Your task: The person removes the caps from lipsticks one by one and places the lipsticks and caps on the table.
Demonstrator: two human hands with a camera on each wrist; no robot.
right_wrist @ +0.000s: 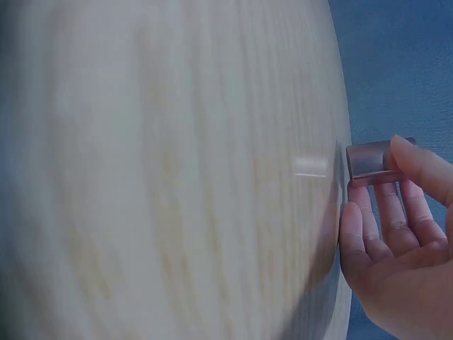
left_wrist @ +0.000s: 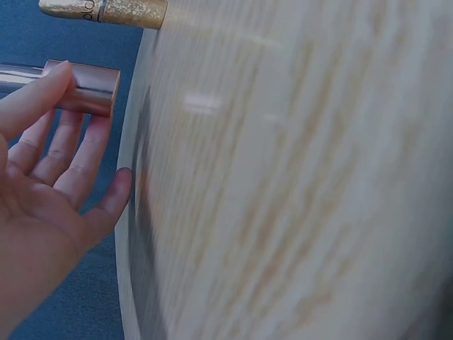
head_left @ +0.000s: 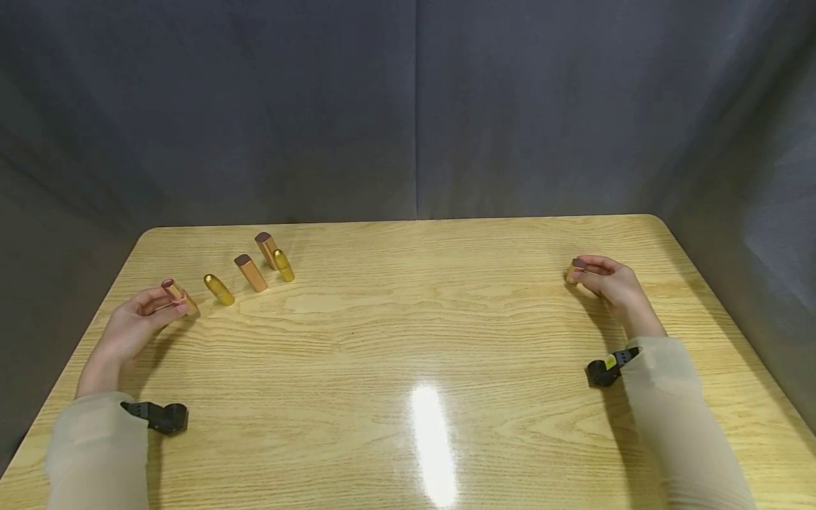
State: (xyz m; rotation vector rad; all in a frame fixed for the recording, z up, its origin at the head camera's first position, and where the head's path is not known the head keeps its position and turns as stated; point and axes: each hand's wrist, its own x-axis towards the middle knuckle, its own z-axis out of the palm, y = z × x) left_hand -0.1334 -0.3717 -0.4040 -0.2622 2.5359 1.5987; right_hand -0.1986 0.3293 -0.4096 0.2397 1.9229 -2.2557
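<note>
My left hand [head_left: 130, 329] pinches a copper-coloured lipstick tube [head_left: 171, 286] between thumb and fingers at the table's left side. In the left wrist view the lipstick's shiny base [left_wrist: 95, 92] lies in those fingertips, and a silvery inner tube [left_wrist: 18, 78] sticks out of it without a cover. Far to the right, my right hand [head_left: 615, 287] grips a short copper-coloured lipstick cap [head_left: 572, 271] by thumb and fingertips. The right wrist view shows this cap [right_wrist: 369, 163] at the tabletop; whether it touches the wood I cannot tell. Beside the left hand stands a gold lipstick [head_left: 219, 290].
Farther back on the left stand two copper-coloured lipsticks [head_left: 251, 273] and a second gold lipstick [head_left: 284, 266]. The wooden table [head_left: 382, 319] has dark grey fabric walls [head_left: 255, 106] at its back and sides. Each sleeve cuff carries a small black camera [head_left: 167, 418].
</note>
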